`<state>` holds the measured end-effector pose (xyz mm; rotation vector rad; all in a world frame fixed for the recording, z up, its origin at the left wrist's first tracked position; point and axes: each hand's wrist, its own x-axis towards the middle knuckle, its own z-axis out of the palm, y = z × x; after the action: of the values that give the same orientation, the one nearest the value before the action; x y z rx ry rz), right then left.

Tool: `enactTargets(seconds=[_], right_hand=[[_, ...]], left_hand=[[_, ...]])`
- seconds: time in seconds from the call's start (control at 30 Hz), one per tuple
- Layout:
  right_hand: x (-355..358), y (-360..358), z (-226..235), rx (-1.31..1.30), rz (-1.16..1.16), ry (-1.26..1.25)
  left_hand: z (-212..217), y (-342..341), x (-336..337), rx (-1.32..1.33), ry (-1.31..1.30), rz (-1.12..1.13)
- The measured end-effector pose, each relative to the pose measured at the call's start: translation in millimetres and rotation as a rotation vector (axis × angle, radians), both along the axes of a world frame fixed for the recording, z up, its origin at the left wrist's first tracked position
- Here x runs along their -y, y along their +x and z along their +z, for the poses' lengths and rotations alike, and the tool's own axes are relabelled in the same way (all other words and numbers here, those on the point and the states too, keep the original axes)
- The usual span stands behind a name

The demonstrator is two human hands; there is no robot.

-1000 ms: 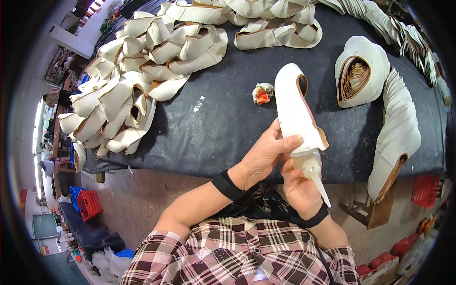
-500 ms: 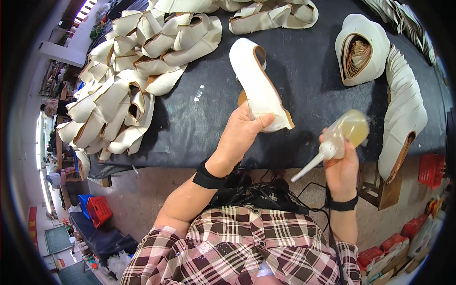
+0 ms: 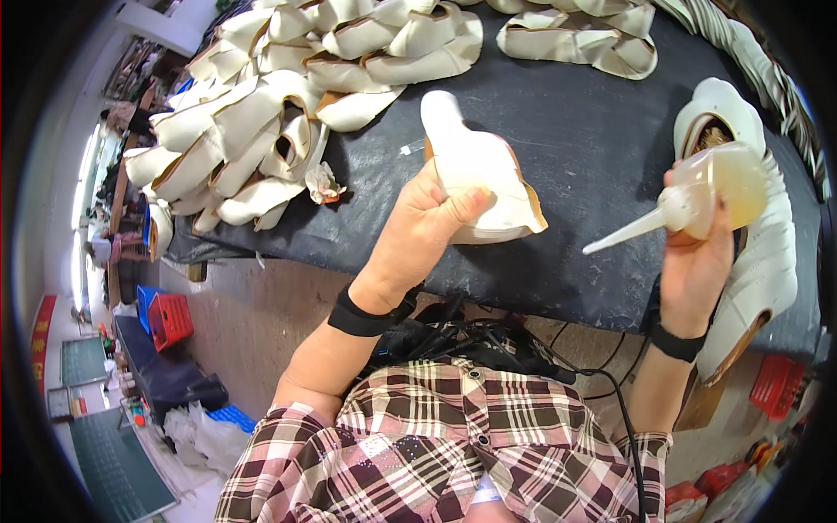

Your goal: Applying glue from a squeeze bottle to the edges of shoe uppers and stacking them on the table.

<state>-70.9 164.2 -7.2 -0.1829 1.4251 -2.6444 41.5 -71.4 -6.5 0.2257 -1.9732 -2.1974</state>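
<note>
A white leather shoe upper (image 3: 488, 174) with a brown lining is in my left hand (image 3: 418, 222), thumb on top of it and fingers underneath. It is held over the near half of the dark table. Off to the right, my right hand (image 3: 696, 270) is wrapped round a translucent squeeze bottle (image 3: 739, 185) with yellowish liquid in it. The bottle lies tilted, its long white nozzle pointing left toward the upper but apart from it. Behind the bottle is a nested stack of white uppers (image 3: 772, 261), partly hidden by it.
A large heap of white uppers (image 3: 227, 122) covers the table's left side, with a crumpled scrap (image 3: 324, 185) beside it. More uppers (image 3: 580, 44) lie at the far edge. Dark cloth covers the table (image 3: 558, 118). Red crates (image 3: 170, 320) stand on the floor at both sides.
The upper in my left hand has turned, showing a broader white face. My right hand and the bottle have moved right, in front of the stacked uppers. The whole view has shifted too.
</note>
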Motion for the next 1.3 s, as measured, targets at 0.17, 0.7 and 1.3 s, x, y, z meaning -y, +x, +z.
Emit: enactTargets(seconds=[0.17,0.7,1.3], right_hand=[[24.2,-15.2,2.3,-0.061,0.072,0.022],[44.2,-11.8,-8.1,-0.034,0.1,0.003],[40.4,-9.3,-15.5,0.007,0.017,0.05]], left_hand=[[9.8,8.7,4.9,-0.016,0.181,-0.058],[5.2,11.4,10.4,0.034,0.287,-0.059],[-2.9,0.4,12.6,0.034,0.267,-0.1]])
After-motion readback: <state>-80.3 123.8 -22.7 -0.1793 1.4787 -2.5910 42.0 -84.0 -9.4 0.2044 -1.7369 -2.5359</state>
